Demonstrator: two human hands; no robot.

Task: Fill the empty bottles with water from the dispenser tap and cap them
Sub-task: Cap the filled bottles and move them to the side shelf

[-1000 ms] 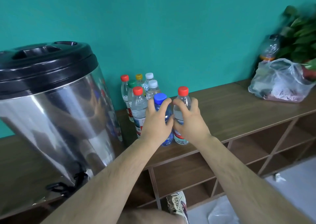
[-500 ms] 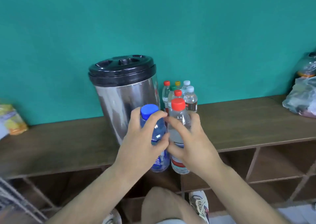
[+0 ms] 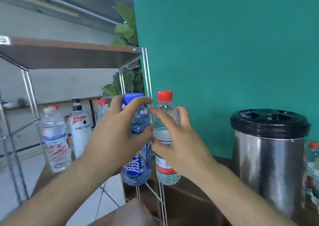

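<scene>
The blue-capped bottle (image 3: 136,168) stands upright in my left hand (image 3: 114,143), fingers curled round its shoulder. My right hand (image 3: 181,148) grips the red-capped bottle (image 3: 166,172) just beside it. The dispenser (image 3: 269,156) stands well right of my right hand. I'd keep both bottles upright and apart, holding firmly without squeezing.

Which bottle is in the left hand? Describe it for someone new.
Left of the black-lidded steel dispenser, two hands hold bottles side by side. The left hand grips the blue-tinted bottle. Its blue cap and label set it apart from the right hand's clear, red-capped bottle.
</scene>
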